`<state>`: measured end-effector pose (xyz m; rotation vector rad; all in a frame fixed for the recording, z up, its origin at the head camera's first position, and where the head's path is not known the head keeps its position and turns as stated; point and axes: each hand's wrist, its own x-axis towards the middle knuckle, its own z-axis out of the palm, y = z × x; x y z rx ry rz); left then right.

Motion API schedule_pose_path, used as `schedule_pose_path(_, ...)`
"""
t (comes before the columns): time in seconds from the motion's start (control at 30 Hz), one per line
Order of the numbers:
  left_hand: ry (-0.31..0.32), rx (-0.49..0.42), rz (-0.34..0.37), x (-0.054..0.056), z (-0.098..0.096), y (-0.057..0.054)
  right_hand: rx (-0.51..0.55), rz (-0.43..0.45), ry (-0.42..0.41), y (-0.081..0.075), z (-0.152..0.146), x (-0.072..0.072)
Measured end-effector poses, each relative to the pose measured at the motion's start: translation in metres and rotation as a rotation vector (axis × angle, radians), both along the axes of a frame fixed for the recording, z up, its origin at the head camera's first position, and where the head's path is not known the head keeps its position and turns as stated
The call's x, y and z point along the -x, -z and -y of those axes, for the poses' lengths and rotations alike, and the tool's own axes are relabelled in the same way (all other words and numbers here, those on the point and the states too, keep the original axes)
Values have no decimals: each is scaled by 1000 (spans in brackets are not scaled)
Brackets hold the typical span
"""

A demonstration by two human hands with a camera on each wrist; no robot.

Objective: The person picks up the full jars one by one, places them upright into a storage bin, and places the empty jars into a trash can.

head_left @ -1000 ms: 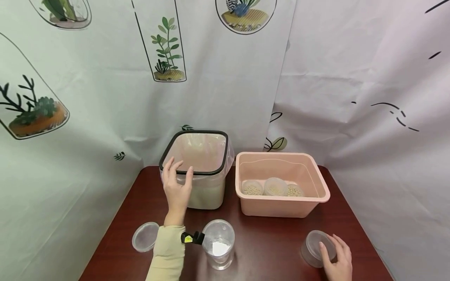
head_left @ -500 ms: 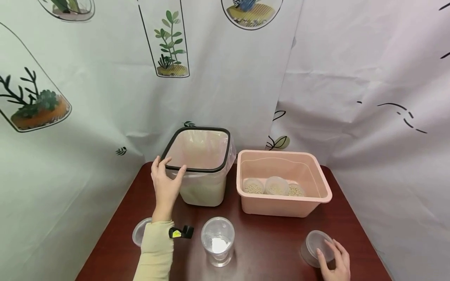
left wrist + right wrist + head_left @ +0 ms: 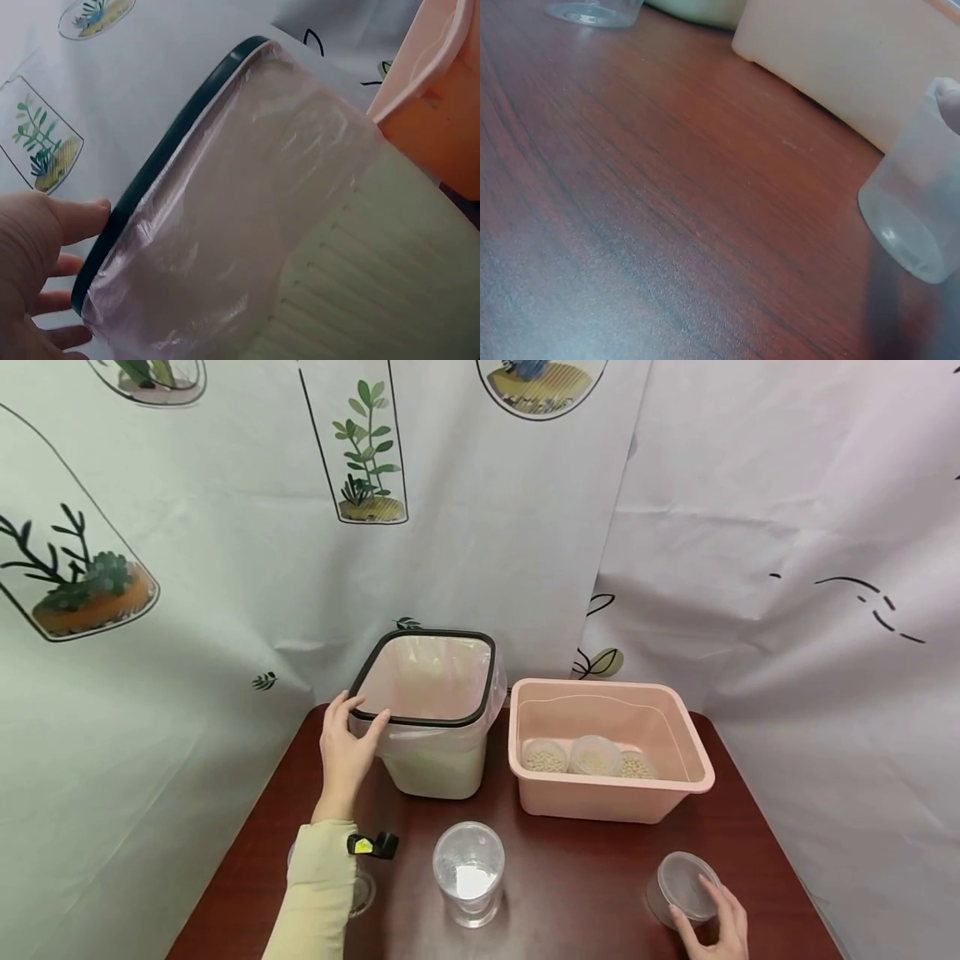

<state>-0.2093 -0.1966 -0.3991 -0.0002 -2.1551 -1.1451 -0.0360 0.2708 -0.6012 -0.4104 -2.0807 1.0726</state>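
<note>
My left hand is at the front left corner of the lined trash bin, fingers spread apart. In the left wrist view its thumb touches the bin's dark rim, and the other fingers show beyond the rim. At the right of the table, my right hand holds a clear plastic tub with thumb and fingers near its top edge. The right wrist view catches only a fingertip at the upper edge of that tub. The rest of the hand is outside that view.
A clear footed cup stands mid-table. Behind it to the right is a pink basin with several round tubs of pale beads or beans inside. The left sleeve partly covers a round clear piece. A printed cloth hangs behind.
My left hand has shifted left and down to the bin's front left corner. The sleeve now covers most of the round lid. The right hand stays at the tub, and the head view has turned slightly.
</note>
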Motion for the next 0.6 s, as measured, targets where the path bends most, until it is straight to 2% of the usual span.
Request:
schedule_pose_path(0.1,-5,-4,-23,2,2,2,-5,6,15,2,2,0)
schedule_pose_path(0.37,-1,-8,-13,4,3,7,24,-57,15,14,4,4)
schedule_pose_path(0.6,-18,-35,-28,4,0,9,-10,-89,17,14,3,7)
